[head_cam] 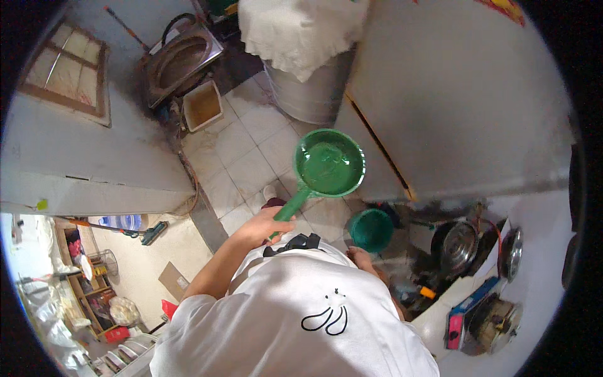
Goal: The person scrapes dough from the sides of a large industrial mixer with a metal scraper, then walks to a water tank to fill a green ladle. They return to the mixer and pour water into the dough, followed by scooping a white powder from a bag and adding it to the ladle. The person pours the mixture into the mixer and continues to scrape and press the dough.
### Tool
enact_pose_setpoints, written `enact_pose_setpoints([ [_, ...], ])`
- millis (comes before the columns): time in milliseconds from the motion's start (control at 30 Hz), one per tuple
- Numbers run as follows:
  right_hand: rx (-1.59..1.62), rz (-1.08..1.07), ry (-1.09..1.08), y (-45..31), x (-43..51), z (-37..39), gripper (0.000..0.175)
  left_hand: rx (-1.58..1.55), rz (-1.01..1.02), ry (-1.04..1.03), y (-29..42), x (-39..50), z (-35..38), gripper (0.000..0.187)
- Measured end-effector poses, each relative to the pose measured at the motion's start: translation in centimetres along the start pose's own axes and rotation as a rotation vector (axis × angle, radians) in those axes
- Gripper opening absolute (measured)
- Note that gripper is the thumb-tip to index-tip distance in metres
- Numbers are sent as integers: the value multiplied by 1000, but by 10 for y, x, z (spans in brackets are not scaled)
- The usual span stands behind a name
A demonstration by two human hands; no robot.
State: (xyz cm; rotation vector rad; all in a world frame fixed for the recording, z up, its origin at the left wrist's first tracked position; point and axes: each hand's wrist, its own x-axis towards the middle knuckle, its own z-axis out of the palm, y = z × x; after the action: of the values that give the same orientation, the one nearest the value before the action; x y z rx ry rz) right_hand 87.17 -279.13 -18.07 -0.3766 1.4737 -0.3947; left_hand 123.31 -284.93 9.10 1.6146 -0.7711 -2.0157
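My left hand (267, 226) is closed around the handle of a green plastic dipper (330, 162), which is held out in front of me over the tiled floor. Its bowl faces up, and glossy highlights inside look like water. Low beside my body on the right, my right hand (360, 258) is at the near rim of a dark green bucket (372, 230). Whether the fingers grip that rim cannot be made out. The bucket's inside is dark, so its contents are unclear.
Ahead stands a large metal drum (306, 94) under a white cloth (301, 33). A white basin (202, 106) with brownish contents lies below a sink-like fixture (181, 61). Pans (457, 247) crowd the right side. A floor squeegee or brush (154, 233) is at left.
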Motion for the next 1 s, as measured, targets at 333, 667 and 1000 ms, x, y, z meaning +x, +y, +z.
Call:
enact_pose_setpoints([
  [333,-221,-228,-78,-254,32,210,28,-252,167,351,43,-13,-200,34],
  [667,-754,-1004,-228,-562,18,409,26,-654,264,697,137,34,-394,35],
  [1000,-1572,-1536,-588,-824,99,634,27,-936,274,858,256,99,-541,32],
])
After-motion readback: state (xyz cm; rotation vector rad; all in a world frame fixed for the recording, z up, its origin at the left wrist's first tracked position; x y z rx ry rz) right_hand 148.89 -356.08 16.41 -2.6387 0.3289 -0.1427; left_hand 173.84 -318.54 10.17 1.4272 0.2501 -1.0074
